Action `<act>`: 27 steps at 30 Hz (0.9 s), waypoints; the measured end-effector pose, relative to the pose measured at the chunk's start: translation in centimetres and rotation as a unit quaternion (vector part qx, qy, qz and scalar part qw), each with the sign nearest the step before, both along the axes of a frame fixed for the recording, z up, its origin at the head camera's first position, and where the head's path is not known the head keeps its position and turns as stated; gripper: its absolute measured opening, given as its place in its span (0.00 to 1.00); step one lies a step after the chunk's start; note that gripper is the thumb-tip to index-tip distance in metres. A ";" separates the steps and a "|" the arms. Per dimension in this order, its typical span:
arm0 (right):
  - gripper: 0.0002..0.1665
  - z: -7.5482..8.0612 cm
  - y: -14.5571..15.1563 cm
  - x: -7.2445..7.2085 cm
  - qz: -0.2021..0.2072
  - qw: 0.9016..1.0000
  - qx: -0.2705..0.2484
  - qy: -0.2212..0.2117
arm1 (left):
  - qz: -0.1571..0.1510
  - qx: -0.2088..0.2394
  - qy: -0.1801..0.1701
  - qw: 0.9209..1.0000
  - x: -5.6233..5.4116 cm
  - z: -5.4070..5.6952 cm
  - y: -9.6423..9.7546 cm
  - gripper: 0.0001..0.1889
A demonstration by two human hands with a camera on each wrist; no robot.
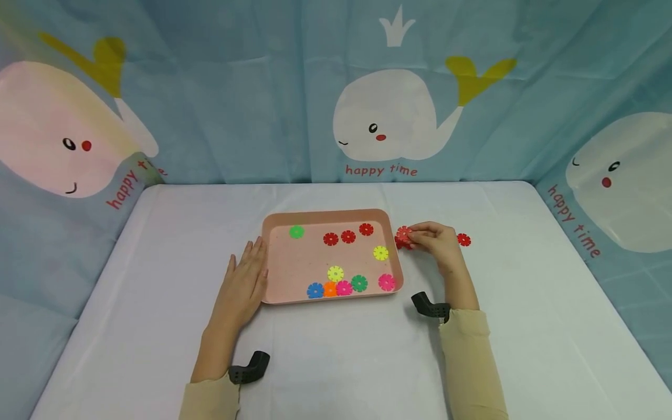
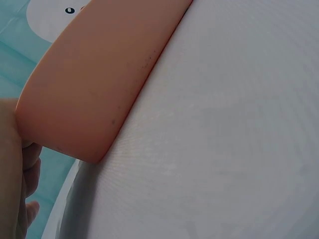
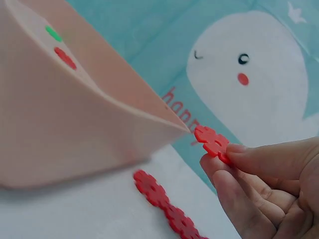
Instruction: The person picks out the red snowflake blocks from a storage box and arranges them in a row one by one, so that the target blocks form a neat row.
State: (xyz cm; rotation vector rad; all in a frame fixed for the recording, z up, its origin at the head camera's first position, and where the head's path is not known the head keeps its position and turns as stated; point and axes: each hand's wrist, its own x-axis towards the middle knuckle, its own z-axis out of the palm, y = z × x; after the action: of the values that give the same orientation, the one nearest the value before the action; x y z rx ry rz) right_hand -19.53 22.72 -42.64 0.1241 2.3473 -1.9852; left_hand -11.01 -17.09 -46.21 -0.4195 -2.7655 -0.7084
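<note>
A pink tray lies on the white table. My left hand rests along its left side with fingers straight; in the left wrist view those fingers are largely hidden behind the tray wall. Just past the tray's right rim, my right hand pinches a red snowflake disc between thumb and fingers. Beneath it on the cloth are more red snowflake discs, end to end in the right wrist view. Inside the tray sit several discs, among them a row of three red ones.
One red disc lies on the table right of my right hand. A light green disc is at the tray's back left; blue, orange, pink, yellow and green ones gather near its front wall. Whale-print curtains border the table.
</note>
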 end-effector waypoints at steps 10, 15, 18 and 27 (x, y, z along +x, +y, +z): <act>0.12 -0.2 2.8 0.2 -0.055 0.998 -0.042 0.013 | 0.000 0.004 0.002 1.000 -0.1 0.1 0.0 0.27; 0.05 -0.7 4.3 0.4 -0.123 0.990 -0.074 -0.005 | -0.002 0.003 0.005 1.000 -0.2 0.1 0.0 0.27; 0.04 -0.9 5.1 0.5 -0.166 0.981 -0.097 -0.010 | -0.002 0.001 0.008 1.000 -0.2 0.1 0.0 0.27; 0.05 -1.0 7.4 1.1 -0.291 0.942 -0.167 -0.013 | 0.000 0.004 0.004 1.000 -0.1 -0.1 0.0 0.27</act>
State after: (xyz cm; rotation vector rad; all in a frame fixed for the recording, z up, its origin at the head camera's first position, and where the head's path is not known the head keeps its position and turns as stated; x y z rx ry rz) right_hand -18.41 30.09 -43.64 0.9082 2.0679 -2.5723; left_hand -11.15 -17.10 -46.26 -0.4194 -2.7542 -0.7147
